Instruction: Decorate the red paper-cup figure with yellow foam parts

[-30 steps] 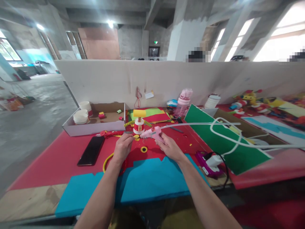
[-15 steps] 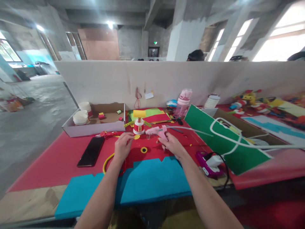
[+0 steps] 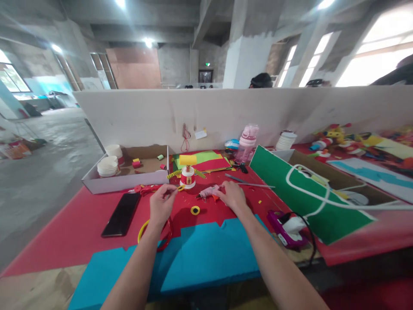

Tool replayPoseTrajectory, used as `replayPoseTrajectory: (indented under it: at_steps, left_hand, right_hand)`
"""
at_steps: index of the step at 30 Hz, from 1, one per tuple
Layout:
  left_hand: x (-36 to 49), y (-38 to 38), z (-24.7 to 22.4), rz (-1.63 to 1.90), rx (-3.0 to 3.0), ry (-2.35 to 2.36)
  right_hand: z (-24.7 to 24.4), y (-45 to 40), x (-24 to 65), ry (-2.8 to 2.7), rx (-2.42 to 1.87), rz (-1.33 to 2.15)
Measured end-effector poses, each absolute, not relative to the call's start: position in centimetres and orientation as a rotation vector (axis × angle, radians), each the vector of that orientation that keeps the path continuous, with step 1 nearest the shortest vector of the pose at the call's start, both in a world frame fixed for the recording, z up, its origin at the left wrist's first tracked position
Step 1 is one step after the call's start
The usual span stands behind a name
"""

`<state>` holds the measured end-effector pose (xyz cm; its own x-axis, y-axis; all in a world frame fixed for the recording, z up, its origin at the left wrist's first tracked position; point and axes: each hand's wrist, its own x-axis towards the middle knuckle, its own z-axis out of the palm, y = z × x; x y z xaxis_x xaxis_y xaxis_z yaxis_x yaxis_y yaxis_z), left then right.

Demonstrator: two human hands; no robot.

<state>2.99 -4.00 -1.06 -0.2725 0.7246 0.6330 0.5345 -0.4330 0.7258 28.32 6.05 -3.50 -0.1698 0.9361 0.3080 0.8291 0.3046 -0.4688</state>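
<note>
My left hand (image 3: 162,201) pinches a small yellow paper disc (image 3: 181,188) between thumb and fingertips. Right behind the disc stands a figure made from a red and white paper cup (image 3: 187,177), with a yellow roll (image 3: 188,160) on top and folded green-yellow strips at its sides. My right hand (image 3: 232,197) has its fingers closed around the rear of a pink hot glue gun (image 3: 208,191), which lies low over the red table cover, nozzle toward the left. Between my hands lies a yellow disc with a black centre (image 3: 195,210).
A black phone (image 3: 121,214) and a tray (image 3: 125,183) with paper cups are on the left. Blue foam sheet (image 3: 206,249) lines the front edge. At right are a purple power strip (image 3: 285,230), a green board (image 3: 300,193) and a white cable (image 3: 355,204).
The glue gun has gone from upright beside the cup to lying lower on its side. My left hand has drawn slightly left and tilted the yellow disc.
</note>
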Motion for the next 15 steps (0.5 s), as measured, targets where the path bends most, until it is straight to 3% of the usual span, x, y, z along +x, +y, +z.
replayPoseTrajectory:
  at_steps: [2,8,15]
  left_hand:
    - [2.7,-3.6,0.4,1.781,1.701,1.534]
    - [2.0,-0.2,5.9,1.661,1.688,1.399]
    - [2.5,4.1,8.8,1.547,1.722,1.357]
  right_hand:
    - [-2.3,6.9,26.8,-1.917,-1.410,0.313]
    - [1.7,10.4,21.2,-1.482,-0.852,1.098]
    - [2.1,11.3,19.1,-1.392,-0.748,1.305]
